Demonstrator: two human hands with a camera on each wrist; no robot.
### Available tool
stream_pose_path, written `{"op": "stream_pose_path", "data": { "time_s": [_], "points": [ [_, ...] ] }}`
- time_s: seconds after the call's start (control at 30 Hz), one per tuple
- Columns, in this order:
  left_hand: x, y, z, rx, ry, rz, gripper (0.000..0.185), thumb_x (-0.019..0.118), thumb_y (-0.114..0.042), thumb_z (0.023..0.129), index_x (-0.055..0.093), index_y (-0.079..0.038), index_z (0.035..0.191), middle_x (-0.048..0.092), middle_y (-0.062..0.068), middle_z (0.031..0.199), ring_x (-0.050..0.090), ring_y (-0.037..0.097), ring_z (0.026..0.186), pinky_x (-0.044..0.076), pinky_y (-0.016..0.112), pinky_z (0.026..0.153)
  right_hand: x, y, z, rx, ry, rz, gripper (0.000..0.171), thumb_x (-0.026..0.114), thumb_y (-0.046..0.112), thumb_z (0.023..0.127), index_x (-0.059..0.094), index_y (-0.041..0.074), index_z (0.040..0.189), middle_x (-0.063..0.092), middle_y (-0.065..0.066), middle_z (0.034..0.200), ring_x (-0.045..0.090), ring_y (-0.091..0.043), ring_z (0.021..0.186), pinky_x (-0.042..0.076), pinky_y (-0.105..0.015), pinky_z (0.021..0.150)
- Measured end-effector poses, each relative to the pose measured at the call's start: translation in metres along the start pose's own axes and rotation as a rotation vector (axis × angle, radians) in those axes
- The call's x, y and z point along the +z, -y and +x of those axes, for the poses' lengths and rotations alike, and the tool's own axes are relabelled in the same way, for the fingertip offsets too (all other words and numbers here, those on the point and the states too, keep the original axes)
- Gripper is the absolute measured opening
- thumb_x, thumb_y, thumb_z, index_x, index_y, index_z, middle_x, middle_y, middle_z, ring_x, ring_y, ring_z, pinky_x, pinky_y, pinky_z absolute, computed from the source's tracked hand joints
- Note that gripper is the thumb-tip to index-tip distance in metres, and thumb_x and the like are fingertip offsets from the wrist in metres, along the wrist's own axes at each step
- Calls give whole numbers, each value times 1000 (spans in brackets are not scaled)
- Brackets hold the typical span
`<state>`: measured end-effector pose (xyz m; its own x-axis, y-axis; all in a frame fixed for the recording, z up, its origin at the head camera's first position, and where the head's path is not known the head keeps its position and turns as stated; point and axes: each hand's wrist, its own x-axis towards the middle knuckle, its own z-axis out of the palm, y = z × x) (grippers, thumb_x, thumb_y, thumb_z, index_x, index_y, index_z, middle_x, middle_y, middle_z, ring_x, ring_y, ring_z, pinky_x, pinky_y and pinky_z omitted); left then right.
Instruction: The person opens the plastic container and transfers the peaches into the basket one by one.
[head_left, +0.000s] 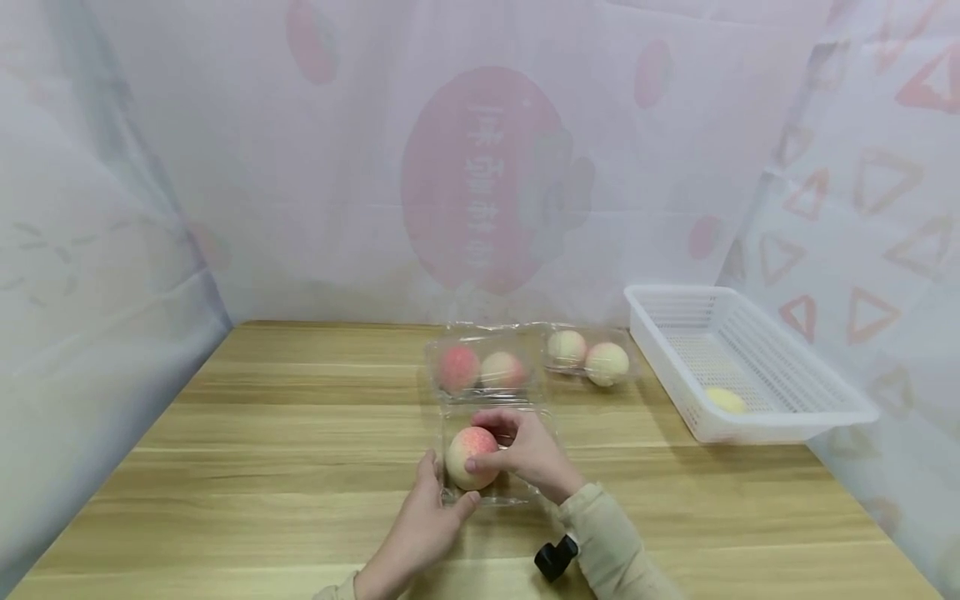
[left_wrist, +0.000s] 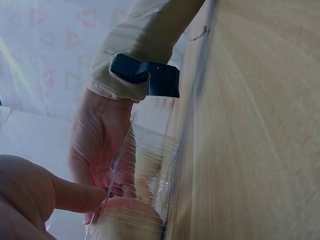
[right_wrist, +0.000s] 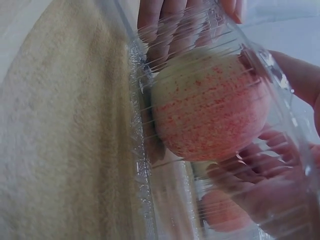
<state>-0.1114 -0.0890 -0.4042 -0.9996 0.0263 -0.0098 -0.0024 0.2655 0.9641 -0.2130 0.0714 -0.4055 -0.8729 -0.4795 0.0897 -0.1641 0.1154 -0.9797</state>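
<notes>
pale wooden tabletop (head_left: 300, 467) | left hand (head_left: 420, 533) fingers straight, steadying clear ribbed plastic clamshell box (head_left: 491, 492) | right hand (head_left: 532, 457) curled round pink-speckled round peach (head_left: 471, 457), seating it between both hands' fingertips

Left hand (head_left: 420, 525) cut at wrist by frame edge; basket (head_left: 750, 417) fruit (head_left: 724, 399) half-hidden (type unclear).

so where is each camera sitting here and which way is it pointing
Head: above the wooden table, facing forward and down at the clear plastic clamshell box; left hand and right hand show.
Left wrist: low by the table, looking along it at the box; left finger and sleeved right hand show.
Right wrist: close up, through the box, at the pink-speckled round peach; fingers show.
All three share the box and peach.
</notes>
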Motion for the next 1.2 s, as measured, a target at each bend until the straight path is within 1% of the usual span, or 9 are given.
{"op": "stream_pose_path", "data": {
  "time_s": [0.27,0.57,1.0,1.2],
  "points": [
    [0,-1,1,-2,-11,12,90,69,-9,90,3,18,147,24,40,148,23,47,139,17,61,112,1,-1,2,11,11,26,57,85,0,72,60,-10,122,67,-14,116,64,-24,103,54,-32,89],
    [0,0,-1,4,-14,20,90,69,-9,90,4,18,146,27,40,147,25,47,138,18,61,111,3,-2,1,37,40,47,61,85,-1,71,58,-9,125,66,-12,117,65,-24,102,55,-32,86],
    [1,1,0,5,-13,16,89,69,-7,90,4,18,146,28,39,147,26,47,138,18,62,111,4,-1,0,71,30,25,62,86,1,71,60,-7,126,68,-10,113,65,-22,99,55,-31,85],
    [1,0,-1,-3,-11,18,90,69,-9,90,4,17,146,27,39,148,25,47,138,18,62,111,3,-1,0,72,36,9,62,87,2,70,60,-6,125,68,-10,111,65,-21,97,55,-30,84]
  ]
}}
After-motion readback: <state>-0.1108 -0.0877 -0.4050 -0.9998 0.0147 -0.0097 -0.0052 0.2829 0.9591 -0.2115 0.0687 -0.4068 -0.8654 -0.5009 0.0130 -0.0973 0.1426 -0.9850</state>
